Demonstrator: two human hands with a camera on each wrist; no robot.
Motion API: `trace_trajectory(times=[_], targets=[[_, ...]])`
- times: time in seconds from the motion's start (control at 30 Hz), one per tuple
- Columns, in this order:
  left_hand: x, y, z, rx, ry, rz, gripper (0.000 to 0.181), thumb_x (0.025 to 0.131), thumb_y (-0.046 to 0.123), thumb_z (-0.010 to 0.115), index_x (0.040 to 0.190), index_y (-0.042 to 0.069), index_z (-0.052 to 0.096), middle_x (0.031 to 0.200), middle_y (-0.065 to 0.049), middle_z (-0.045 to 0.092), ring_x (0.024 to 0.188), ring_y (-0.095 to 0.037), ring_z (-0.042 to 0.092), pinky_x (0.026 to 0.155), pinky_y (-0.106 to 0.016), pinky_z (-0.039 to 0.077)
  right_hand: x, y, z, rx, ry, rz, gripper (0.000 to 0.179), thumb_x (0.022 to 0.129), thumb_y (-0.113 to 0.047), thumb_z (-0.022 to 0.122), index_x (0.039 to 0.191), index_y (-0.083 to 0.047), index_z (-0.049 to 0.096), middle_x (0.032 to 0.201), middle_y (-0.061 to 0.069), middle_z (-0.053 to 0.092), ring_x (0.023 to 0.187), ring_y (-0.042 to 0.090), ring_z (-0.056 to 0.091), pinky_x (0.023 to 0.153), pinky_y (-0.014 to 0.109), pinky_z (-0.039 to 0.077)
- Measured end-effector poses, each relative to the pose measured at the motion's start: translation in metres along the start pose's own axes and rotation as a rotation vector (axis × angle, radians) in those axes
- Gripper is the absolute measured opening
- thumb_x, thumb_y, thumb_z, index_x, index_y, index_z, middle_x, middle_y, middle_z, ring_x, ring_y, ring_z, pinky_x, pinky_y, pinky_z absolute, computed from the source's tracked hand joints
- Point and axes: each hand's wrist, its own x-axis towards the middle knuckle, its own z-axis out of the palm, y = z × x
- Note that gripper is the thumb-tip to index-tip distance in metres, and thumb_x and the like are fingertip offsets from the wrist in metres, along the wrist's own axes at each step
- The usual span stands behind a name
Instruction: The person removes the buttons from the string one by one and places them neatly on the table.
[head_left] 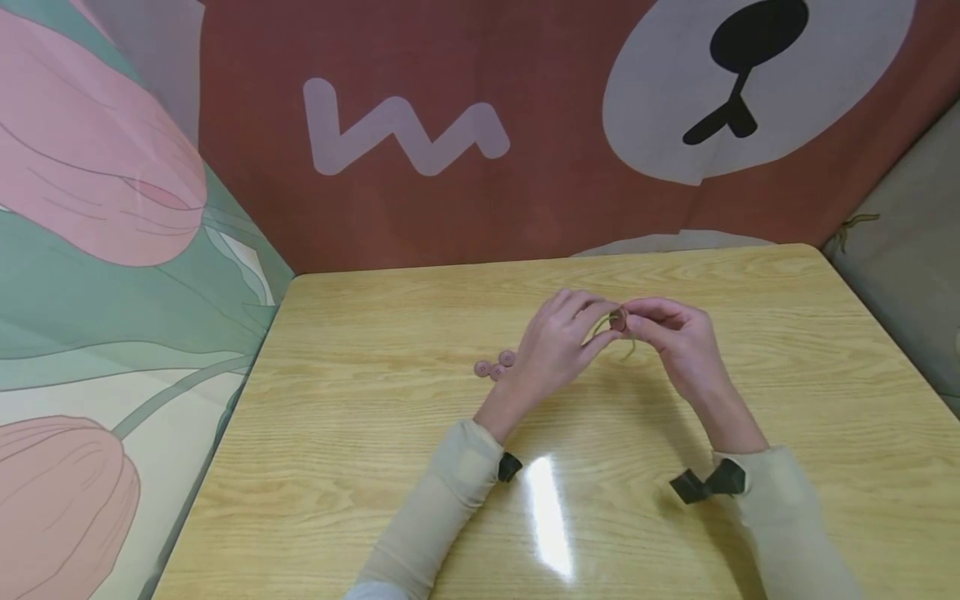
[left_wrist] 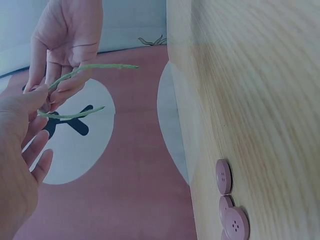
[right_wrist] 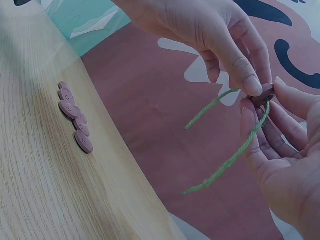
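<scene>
A mauve-brown button point(right_wrist: 263, 96) is held up above the table, between both hands. My left hand point(head_left: 557, 343) pinches it from the left with thumb and fingertips. From the other side my right hand point(head_left: 681, 340) grips its edge between thumb and fingers. A green string point(right_wrist: 239, 153) is at the button, its two loose ends hanging apart in the right wrist view. In the left wrist view the fingers of the left hand point(left_wrist: 19, 145) hide most of the button. Whether the string passes through more than one hole cannot be told.
Several matching buttons point(right_wrist: 70, 109) lie clustered on the wooden table point(head_left: 360, 467), left of the left forearm. Some overlap each other. A brown printed cloth point(head_left: 420, 217) hangs behind the table, and a flowered cloth point(head_left: 90, 333) hangs at the left.
</scene>
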Motion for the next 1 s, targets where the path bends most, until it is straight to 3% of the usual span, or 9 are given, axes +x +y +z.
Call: trace_trajectory(times=[1.0], targets=[[-0.0014,0.0000,-0.0009,0.003,0.009,0.027,0.024,0.095,0.021,0.079,0.112,0.004,0.075,0.112,-0.005,0.070,0.104,-0.019,0.064,0.097,-0.021,0.048,0.0003,-0.0007,0.0001,-0.034,-0.029,0.004,0.018,0.100,0.010,0.059,0.108,0.009,0.075,0.098,0.007,0.077,0.086,0.016,0.074,0.082,0.028,0.060]])
